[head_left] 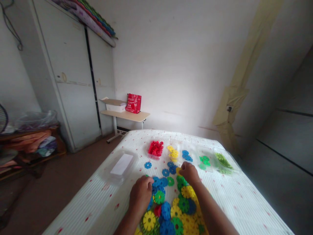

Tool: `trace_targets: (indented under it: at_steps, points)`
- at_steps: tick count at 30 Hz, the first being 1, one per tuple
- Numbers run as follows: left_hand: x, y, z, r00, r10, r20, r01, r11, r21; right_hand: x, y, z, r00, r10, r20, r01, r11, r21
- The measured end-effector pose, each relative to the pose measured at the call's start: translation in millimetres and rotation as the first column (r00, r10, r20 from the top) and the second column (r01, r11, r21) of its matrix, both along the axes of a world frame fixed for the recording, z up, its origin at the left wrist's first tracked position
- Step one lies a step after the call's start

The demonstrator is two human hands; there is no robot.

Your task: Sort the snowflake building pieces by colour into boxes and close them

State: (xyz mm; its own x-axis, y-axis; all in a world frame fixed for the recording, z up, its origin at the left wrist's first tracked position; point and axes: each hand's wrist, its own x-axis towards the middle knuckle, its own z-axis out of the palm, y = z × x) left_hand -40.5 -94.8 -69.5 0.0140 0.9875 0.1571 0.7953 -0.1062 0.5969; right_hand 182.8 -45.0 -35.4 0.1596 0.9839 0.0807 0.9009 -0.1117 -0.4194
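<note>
A pile of notched plastic flower discs in blue, green, yellow and red lies before me, with a large yellow disc (149, 220) at its near left. My left hand (141, 192) is closed at the pile's left side, fingers curled beside blue discs (160, 182); what they grip, if anything, is hidden. At the pile's far end, my right hand (190, 173) pinches a yellow disc (178, 171), partly covered by the fingers. Beyond stand clear tubs: one of red discs (156, 148), one of yellow discs (173, 153), others with blue discs (187, 156), green discs (204, 160) and light green discs (223, 160).
Stacked clear lids or trays (119, 168) with a white label lie on the left of the cloth-covered table (97, 202). One blue disc (148, 165) lies apart. Against the wall, a small desk (137, 116) holds a red bag (133, 103) and a white box (116, 107).
</note>
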Motion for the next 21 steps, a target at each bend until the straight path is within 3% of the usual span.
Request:
trace_targets:
  at_steps: [4, 9, 12, 16, 21]
  points:
    - [0.0, -0.5, 2.4, 1.0, 0.001, -0.01, -0.001, 1.0, -0.023, -5.3, 10.3, 21.6, 0.997, 0.048, -0.067, -0.045, 0.998, 0.044]
    - [0.7, -1.1, 5.9, 1.0, 0.006, -0.022, -0.007, 0.999, -0.05, -12.4, 27.7, 52.8, 0.989, -0.006, -0.145, 0.036, 0.978, 0.207]
    - [0.9, -1.4, 6.5, 1.0, 0.011, -0.017, -0.012, 0.998, -0.057, -8.9, 23.7, 61.0, 0.99, -0.013, -0.137, 0.053, 0.956, 0.288]
    - [1.0, -2.3, 5.6, 1.0, 0.012, -0.009, -0.012, 0.999, -0.032, 13.1, 1.2, 51.9, 0.995, 0.053, -0.085, -0.022, 0.944, 0.33]
    - [1.3, -3.2, 7.0, 1.0, 0.005, -0.024, -0.006, 0.999, -0.033, 61.9, -39.0, 22.3, 0.985, 0.087, -0.148, -0.054, 0.975, 0.214]
